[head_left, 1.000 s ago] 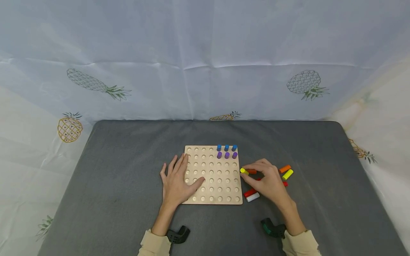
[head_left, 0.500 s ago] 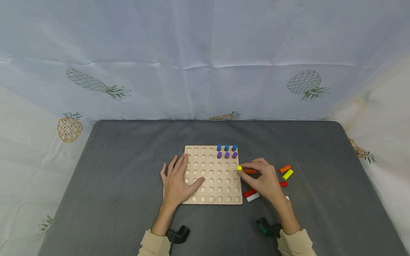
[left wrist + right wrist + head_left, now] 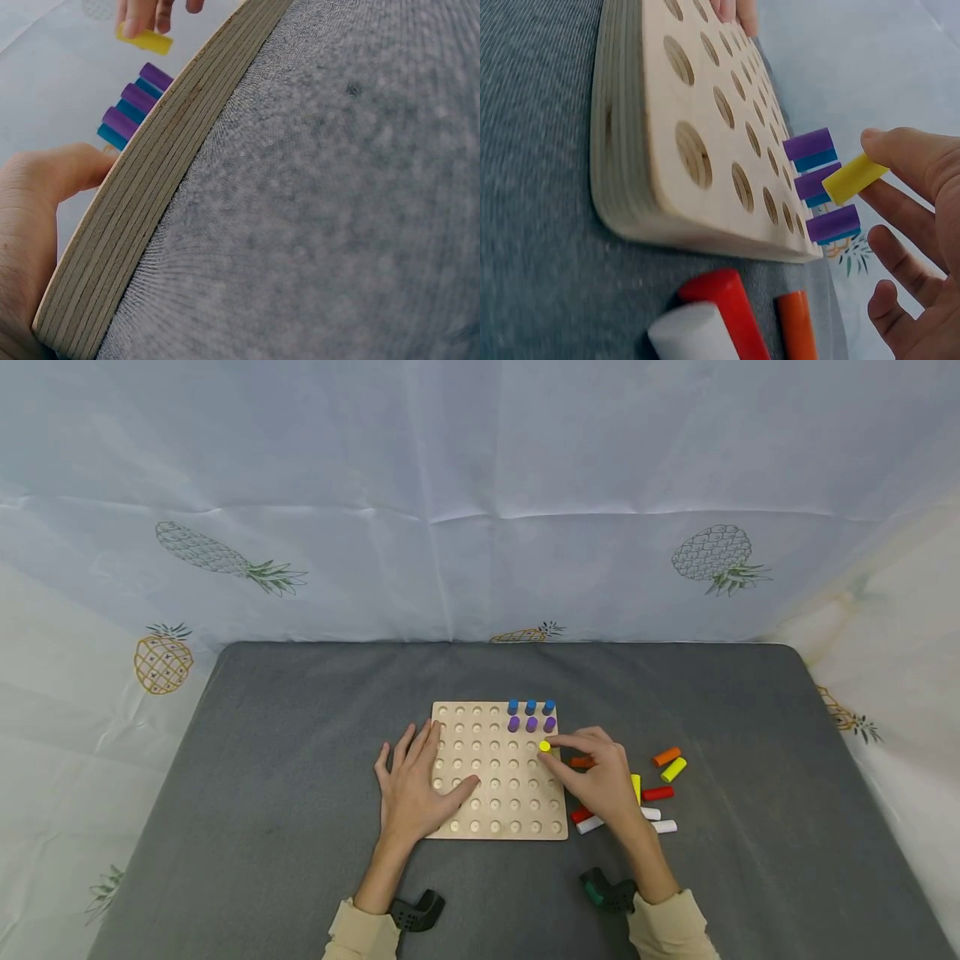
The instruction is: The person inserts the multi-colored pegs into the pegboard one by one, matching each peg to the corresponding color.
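A square wooden pegboard [image 3: 495, 793] with rows of round holes lies on the grey table. Three blue pegs [image 3: 531, 706] stand at its far right corner, with three purple pegs [image 3: 531, 724] in the row nearer the person. The left hand [image 3: 416, 797] rests spread on the board's left edge, thumb across the holes. Between thumb and index finger, the right hand [image 3: 600, 772] pinches a yellow peg [image 3: 855, 178]. That peg is tilted above the board in the right wrist view, its lower end pointing at the holes near the purple row.
Right of the board lie loose pegs: an orange peg [image 3: 666, 757], a yellow peg [image 3: 674, 769], a red peg [image 3: 657, 793], a white peg [image 3: 664, 827] and several others partly under the right hand. A patterned white curtain [image 3: 480, 560] hangs behind the table.
The right hand has moved left with the yellow peg, from beside the board's right edge to over its right column. More loose pegs show behind it. The left hand has stayed put.
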